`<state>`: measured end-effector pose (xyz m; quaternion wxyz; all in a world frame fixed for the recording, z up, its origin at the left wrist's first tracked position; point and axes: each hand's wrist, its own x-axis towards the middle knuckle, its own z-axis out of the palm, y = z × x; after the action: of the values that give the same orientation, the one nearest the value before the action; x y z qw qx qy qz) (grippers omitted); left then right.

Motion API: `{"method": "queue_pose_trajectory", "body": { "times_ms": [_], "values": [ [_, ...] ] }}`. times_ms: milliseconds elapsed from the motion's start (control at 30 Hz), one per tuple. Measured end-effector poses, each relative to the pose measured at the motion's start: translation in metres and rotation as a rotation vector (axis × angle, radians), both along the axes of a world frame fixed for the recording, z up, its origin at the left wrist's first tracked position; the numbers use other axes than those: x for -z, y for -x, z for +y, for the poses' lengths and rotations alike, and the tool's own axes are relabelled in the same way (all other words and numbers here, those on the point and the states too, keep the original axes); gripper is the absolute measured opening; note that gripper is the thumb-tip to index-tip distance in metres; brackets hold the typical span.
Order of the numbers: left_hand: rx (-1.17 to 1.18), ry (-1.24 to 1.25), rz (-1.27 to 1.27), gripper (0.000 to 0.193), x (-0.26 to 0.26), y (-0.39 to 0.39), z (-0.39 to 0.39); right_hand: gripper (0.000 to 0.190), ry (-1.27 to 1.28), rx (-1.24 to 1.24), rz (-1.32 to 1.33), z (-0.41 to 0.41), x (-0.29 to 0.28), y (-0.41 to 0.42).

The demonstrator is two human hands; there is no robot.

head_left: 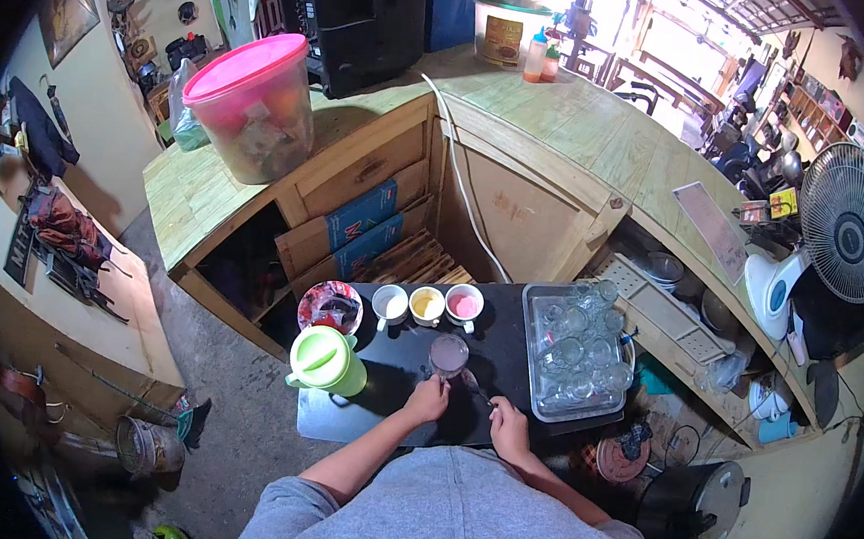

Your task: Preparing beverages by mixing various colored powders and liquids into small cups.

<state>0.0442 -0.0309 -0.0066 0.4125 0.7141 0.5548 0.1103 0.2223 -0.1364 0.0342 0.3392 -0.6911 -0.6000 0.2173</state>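
My left hand (429, 398) grips the near side of a glass (448, 354) of greyish-purple drink, apparently by its handle. In my right hand (509, 425) is the end of a spoon (475, 384), whose bowl points towards the glass from its right. Behind the glass stand three white cups in a row: one with white contents (390, 303), one with yellow (427, 304) and one with pink (464, 302). Left of them is a red patterned dish (330, 307) with a plastic bag in it. A lidded light-green pitcher (328, 361) stands in front of that dish.
A clear plastic tray (537, 407) of glass mugs (573, 352) occupies the right end of the black table (396, 357). Beyond is a wooden counter (562, 121) with a pink-lidded tub (251, 110), a black speaker (355, 24) and a white cable (455, 155). An electric fan (848, 231) stands at right.
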Motion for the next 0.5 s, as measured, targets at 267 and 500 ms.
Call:
{"method": "queue_pose_trajectory", "body": {
  "times_ms": [267, 500],
  "values": [
    [-0.039, 0.010, 0.050, 0.034, -0.007, -0.005, -0.002, 0.017, -0.026, 0.089, 0.002, 0.012, 0.004, 0.000],
    [0.086, -0.017, -0.100, 0.031, 0.003, 0.016, 0.006, 0.018, 0.005, 0.061, -0.022, 0.014, -0.005, 0.002]
  ]
}}
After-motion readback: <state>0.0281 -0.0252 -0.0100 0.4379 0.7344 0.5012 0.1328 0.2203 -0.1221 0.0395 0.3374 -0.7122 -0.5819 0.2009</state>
